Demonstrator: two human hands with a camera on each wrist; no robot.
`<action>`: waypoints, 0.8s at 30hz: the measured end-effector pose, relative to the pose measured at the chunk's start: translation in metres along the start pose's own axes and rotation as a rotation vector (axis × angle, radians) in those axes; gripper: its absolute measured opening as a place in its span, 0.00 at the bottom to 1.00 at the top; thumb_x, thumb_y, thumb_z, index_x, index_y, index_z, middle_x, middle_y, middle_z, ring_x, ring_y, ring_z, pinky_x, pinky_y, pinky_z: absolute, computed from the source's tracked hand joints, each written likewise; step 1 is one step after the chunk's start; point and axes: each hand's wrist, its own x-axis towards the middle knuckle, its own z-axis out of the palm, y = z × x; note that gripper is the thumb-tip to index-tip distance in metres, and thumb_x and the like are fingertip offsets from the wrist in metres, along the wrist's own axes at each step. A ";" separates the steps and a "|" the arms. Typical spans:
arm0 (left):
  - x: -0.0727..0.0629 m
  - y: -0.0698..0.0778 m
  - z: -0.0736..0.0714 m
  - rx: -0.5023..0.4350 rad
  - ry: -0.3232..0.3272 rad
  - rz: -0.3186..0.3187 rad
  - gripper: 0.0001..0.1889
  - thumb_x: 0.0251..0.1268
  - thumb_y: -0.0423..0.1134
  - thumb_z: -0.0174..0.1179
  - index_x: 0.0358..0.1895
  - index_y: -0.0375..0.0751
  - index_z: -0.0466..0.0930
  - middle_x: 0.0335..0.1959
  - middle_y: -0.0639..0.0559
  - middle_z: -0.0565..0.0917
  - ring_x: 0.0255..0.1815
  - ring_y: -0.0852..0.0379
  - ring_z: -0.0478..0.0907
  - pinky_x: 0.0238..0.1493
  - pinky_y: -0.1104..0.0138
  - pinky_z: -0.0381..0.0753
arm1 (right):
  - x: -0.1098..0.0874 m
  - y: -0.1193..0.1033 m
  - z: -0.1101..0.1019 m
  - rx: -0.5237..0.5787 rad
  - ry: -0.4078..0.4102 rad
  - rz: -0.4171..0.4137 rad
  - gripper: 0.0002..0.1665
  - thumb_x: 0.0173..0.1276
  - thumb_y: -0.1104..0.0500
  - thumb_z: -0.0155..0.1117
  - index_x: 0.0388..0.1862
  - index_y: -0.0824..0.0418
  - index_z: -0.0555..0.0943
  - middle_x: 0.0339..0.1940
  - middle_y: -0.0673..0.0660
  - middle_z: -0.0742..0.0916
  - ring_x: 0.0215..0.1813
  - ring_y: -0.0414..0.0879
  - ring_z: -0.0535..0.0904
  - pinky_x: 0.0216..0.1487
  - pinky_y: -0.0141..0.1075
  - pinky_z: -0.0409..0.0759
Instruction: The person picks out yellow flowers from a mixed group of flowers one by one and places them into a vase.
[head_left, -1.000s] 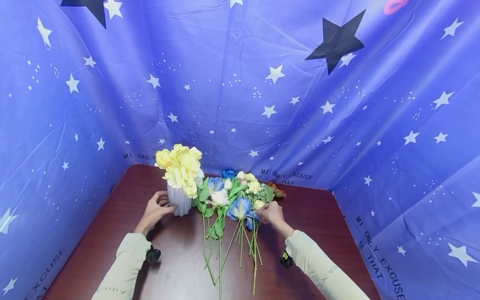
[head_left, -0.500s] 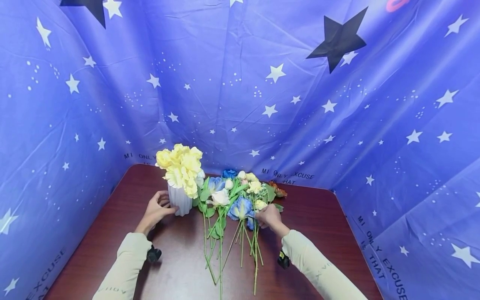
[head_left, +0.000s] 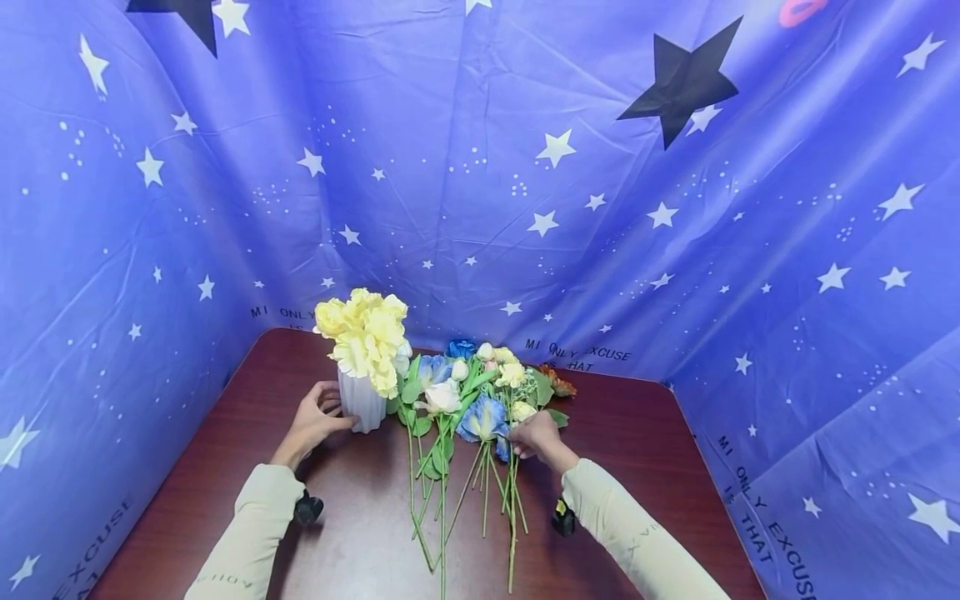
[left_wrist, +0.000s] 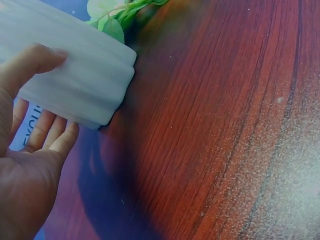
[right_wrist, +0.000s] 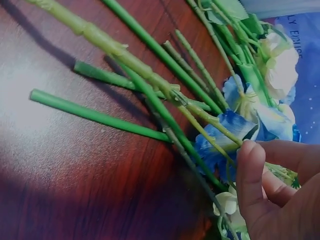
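Observation:
On the table's left stands a white fluted vase (head_left: 362, 406) filled with yellow flowers (head_left: 365, 340). My left hand (head_left: 313, 423) holds the vase low on its side, thumb on the near face and fingers around the far side, as the left wrist view shows. In the right wrist view, my right hand (right_wrist: 280, 187) pinches a thick yellow-green flower stem (right_wrist: 145, 70) between thumb and index finger. That stem's bloom cannot be made out. Beside this hand lie a blue flower (head_left: 483, 418) and a small pale yellow flower (head_left: 522, 411).
A pile of loose flowers lies right of the vase, including a white rose (head_left: 442, 397), a dark blue flower (head_left: 461, 348) and an orange flower (head_left: 558, 383). Several bare green stems (head_left: 442, 533) reach toward the near edge of the brown table (head_left: 637, 500). A starry blue cloth (head_left: 465, 208) surrounds it.
My right hand has shifted slightly and turned, its fingers now closer around the stem. My left hand and the vase stay in place. The head view has drifted a little.

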 end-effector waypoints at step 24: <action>0.001 0.000 -0.001 0.000 -0.025 -0.016 0.40 0.51 0.25 0.75 0.67 0.28 0.62 0.59 0.30 0.74 0.64 0.35 0.74 0.72 0.48 0.73 | -0.010 -0.005 -0.016 0.116 -0.069 0.014 0.10 0.61 0.76 0.62 0.40 0.82 0.84 0.16 0.57 0.85 0.15 0.39 0.78 0.22 0.30 0.84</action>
